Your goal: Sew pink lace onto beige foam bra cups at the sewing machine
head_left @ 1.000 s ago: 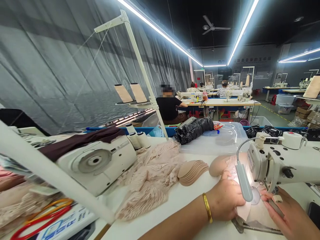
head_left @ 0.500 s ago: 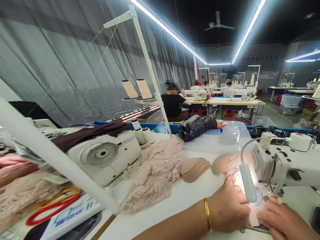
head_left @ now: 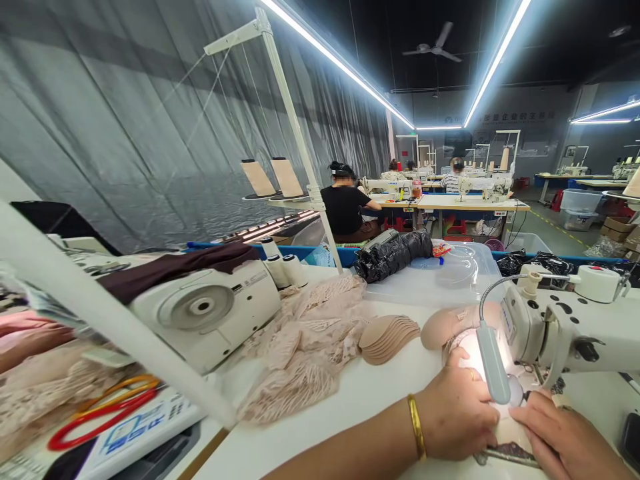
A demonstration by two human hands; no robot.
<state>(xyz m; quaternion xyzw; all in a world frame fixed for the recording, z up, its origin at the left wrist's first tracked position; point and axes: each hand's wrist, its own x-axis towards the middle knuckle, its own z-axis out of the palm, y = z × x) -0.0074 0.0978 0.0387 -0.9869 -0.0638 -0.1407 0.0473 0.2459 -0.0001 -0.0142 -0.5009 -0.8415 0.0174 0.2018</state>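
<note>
Under the needle end of a white sewing machine (head_left: 575,327) lies a pale pink fabric piece (head_left: 517,430), with a strip of brownish lace at its near edge. My left hand (head_left: 453,410), with a gold bangle at the wrist, has its fingers curled down on the piece, left of the needle. At the right of the needle, my right hand (head_left: 563,427) pinches the same fabric. A grey gooseneck lamp (head_left: 493,367) lights the work and hides part of it. Rounded beige cups (head_left: 440,327) show behind my left hand.
A fanned stack of beige pads (head_left: 390,340) and heaped pink lace (head_left: 305,380) lie to the left. Beyond them are another machine (head_left: 205,307), a thread stand (head_left: 287,100) and red-handled scissors (head_left: 103,420). A black plastic bundle (head_left: 395,257) lies behind. Co-workers sit farther off.
The fabric between my hands has shifted, and its brownish lace edge now shows at the front. My right hand has moved slightly left; my left hand stays nearly in place.
</note>
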